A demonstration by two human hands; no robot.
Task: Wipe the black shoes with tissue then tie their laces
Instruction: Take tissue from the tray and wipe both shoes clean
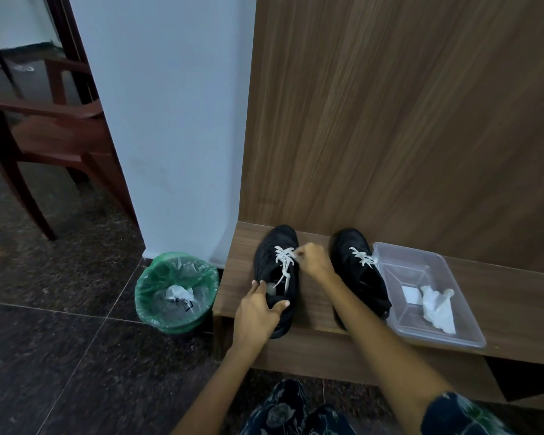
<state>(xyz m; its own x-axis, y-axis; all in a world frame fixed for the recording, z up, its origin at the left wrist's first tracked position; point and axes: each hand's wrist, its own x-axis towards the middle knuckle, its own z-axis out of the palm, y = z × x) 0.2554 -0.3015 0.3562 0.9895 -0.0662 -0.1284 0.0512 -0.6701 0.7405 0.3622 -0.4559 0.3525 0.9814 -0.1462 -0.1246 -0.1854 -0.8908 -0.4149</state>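
left hand (258,312) grips left shoe (277,277) heel; right hand (314,262) pinches its lace (285,259)

A left hand (258,312) grips a black shoe's (278,271) heel on the table (515,296) while the right hand (313,262) pinches its white lace (284,259).

Bare forearms, no watch or rings visible. Short dark-blue sleeve (462,416) with a pale floral print at the right arm; matching flowered trousers (292,409) over both knees below.
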